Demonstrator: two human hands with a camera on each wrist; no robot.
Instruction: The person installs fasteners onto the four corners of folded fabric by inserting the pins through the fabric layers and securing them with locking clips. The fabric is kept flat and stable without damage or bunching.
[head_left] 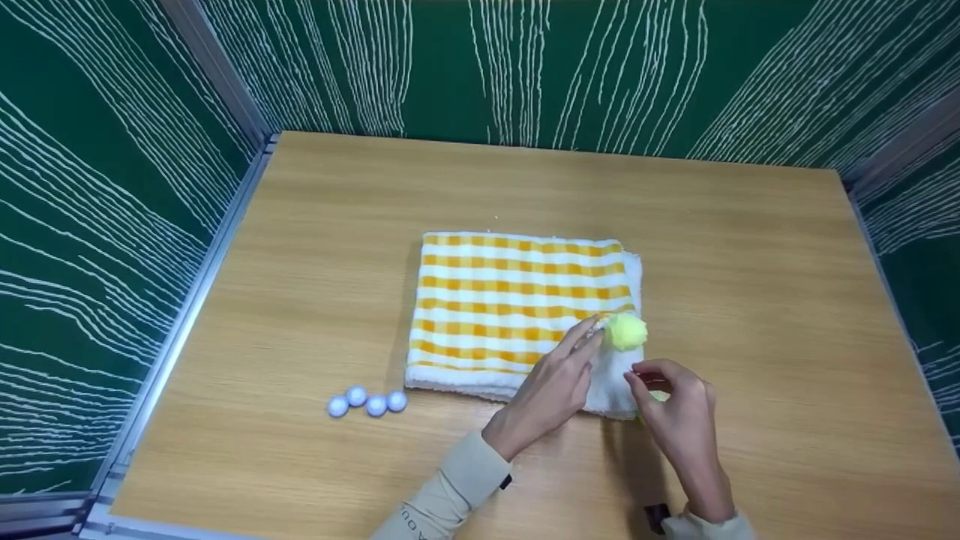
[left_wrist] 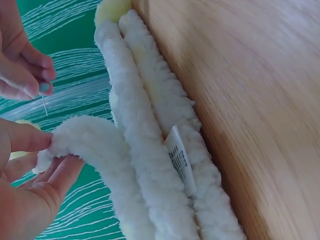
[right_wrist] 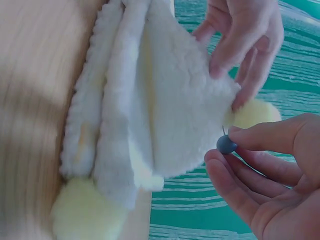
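Note:
A folded blanket (head_left: 517, 289), yellow-and-white checked with white fleece on the reverse, lies on the table. Yellow pompoms (head_left: 626, 331) trim its corners. My left hand (head_left: 551, 382) pinches a raised fleece corner between thumb and fingers, as the left wrist view shows at the fleece layer (left_wrist: 95, 145). Close by, my right hand (head_left: 679, 405) holds a pin with a round blue head (right_wrist: 226, 144) between thumb and fingertips. The pin's thin shaft points toward the fleece near a pompom (right_wrist: 256, 114); it appears apart from the fabric.
Several lavender balls (head_left: 376, 406) sit in a zigzag row left of the blanket's near corner. A printed label (left_wrist: 180, 160) sticks out between fleece layers. Green panels (head_left: 442, 75) with white lines border the wooden table (head_left: 300, 247) at the back and both sides.

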